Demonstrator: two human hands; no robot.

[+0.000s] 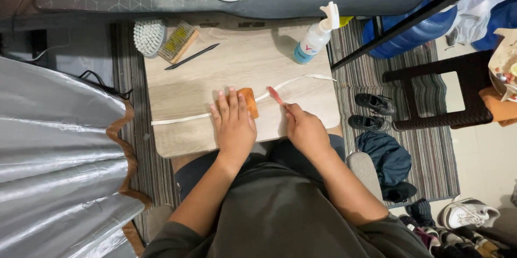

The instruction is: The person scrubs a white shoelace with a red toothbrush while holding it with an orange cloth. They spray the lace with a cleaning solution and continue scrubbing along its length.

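Seen from my head camera: my left hand lies flat, fingers spread, pressing an orange cloth and a white shoelace against the pale wooden surface over my lap. My right hand is clamped around a small red-handled brush, its tip meeting the lace just right of the cloth. The lace runs diagonally across the board, from its left edge up toward the spray bottle at the far right corner. At the far left corner sit a round white scrubbing brush, a wooden wire brush and a thin black stick. A pair of black shoes rests on the striped rug to my right.
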